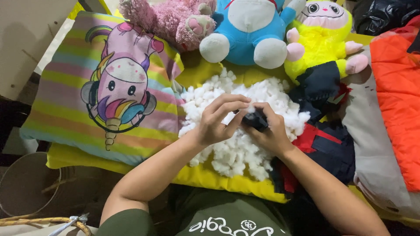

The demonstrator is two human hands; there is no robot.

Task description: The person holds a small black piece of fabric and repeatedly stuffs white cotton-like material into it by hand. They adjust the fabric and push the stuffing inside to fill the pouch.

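White fluffy stuffing fibre (238,131) lies heaped on a yellow cushion (205,177) in the middle of the head view, and both hands meet over the heap. The left hand (216,122) curls its fingers (232,102) down toward a small dark fabric piece (255,120), pinching a tuft of the white fibre at its top edge. The right hand (273,131) is clamped around that dark piece from the right side; what exactly the piece is cannot be told, since the fingers cover most of it. The two hands touch each other above the stuffing.

Left of the heap rests a striped pastel pillow with a unicorn print (105,91). On the far side sit a pink plush bear (168,17), a blue and white plush toy (249,30) and a yellow plush toy with a white face (321,39). Just right of the hands lies dark blue and red cloth (328,146), with an orange quilted fabric (398,96) at the right edge.
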